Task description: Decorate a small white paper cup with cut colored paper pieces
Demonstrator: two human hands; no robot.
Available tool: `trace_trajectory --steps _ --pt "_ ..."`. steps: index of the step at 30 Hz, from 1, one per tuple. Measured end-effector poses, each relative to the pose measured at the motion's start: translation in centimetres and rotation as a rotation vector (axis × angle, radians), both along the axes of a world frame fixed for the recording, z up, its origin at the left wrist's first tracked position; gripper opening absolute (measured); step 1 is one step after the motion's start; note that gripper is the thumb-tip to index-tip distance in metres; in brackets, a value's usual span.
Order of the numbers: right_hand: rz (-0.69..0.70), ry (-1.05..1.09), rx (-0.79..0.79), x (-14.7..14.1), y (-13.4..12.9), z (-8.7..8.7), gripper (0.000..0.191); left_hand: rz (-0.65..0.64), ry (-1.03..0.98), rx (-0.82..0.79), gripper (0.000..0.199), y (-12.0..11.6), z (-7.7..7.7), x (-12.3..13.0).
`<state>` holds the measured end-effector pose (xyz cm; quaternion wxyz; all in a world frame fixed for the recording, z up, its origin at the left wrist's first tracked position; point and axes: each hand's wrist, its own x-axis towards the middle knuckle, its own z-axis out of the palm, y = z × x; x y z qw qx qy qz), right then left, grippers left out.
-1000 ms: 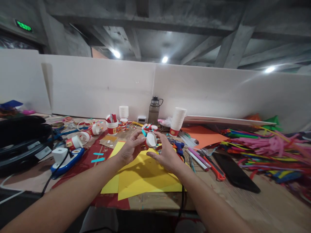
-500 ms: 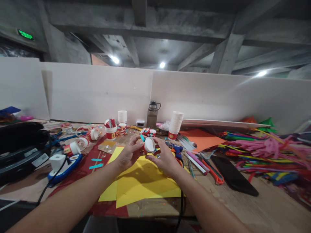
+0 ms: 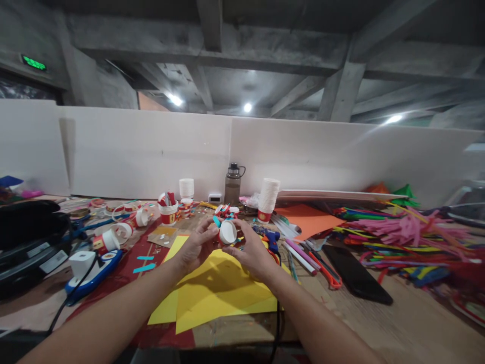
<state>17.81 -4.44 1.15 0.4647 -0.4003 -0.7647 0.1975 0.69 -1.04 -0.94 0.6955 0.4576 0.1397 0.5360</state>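
A small white and red paper cup [image 3: 228, 232] is held between my two hands above yellow paper sheets [image 3: 223, 288]. A turquoise strip [image 3: 216, 221] sticks out at the cup's upper left. My left hand [image 3: 199, 245] grips the cup from the left, its thumb near the strip. On the right side my right hand [image 3: 252, 248] curls round the cup, with fingers at its rim and thumb below. The cup's opening is tilted toward me. Two more turquoise strips [image 3: 144, 268] lie on the red board at the left.
Behind the hands stand a bottle [image 3: 232, 184] and stacked paper cups [image 3: 269, 199]. At the right lie a glue gun [image 3: 272, 238], orange scissors [image 3: 333, 278], a phone [image 3: 356, 274] and pipe cleaners [image 3: 405, 227]. A blue-white power strip [image 3: 94, 273] is at the left.
The whole view has shifted slightly, so objects sit a little lower and further left. Both hands keep hold of the cup in nearly the same pose.
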Motion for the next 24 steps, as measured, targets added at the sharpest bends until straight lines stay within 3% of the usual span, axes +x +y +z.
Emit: trace_trajectory --steps 24 --pt "-0.003 0.052 -0.048 -0.39 -0.82 0.57 0.051 -0.011 -0.009 0.057 0.028 -0.3 0.37 -0.05"
